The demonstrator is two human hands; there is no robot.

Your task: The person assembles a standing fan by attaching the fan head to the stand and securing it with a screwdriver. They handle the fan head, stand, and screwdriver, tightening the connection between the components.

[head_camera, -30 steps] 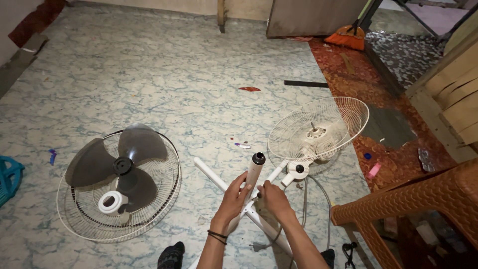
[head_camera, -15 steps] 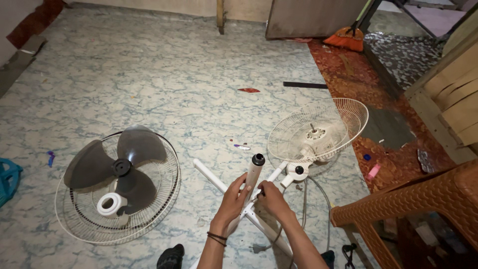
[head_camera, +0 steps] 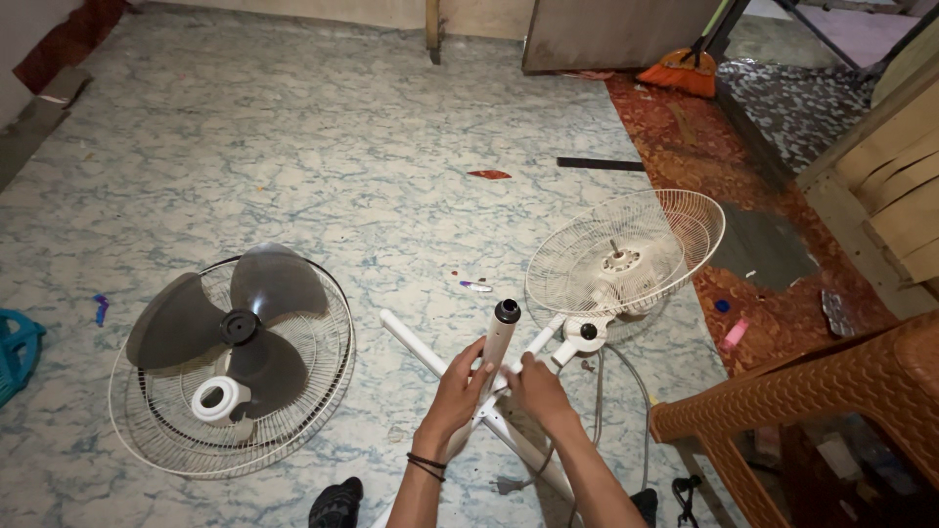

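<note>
**Both hands on the fan's stand pole**

Your left hand (head_camera: 458, 389) is wrapped around the white stand pole (head_camera: 500, 344), fingers closed on its shaft just below the dark cap at its top end. The pole tilts up and a little to the right, rising from where the white cross base (head_camera: 430, 354) meets on the floor between your feet. Your right hand (head_camera: 533, 386) sits just beside the left, lower on the same pole — its fingers are curled in toward the shaft, but whether they are clamped on it or only resting there you cannot tell from this view. A dark band circles your left wrist.

To the right of the pole, close behind your right hand, lies the motor head with its rear guard (head_camera: 626, 256), a pale wire grille tipped up on edge with the spindle showing in the middle. A grey power cord (head_camera: 626, 376) loops over the floor below it, ending in a plug near your right forearm.

Well to the left, the front guard (head_camera: 233, 367) lies flat on the marbled floor (head_camera: 293, 137) with the grey three-bladed propeller (head_camera: 230, 323) and a white ring nut (head_camera: 215, 399) resting in it.

At the right edge stands a brown plastic chair (head_camera: 822, 391) — and far back, an orange broom (head_camera: 680, 70) leans by the doorway.
</note>
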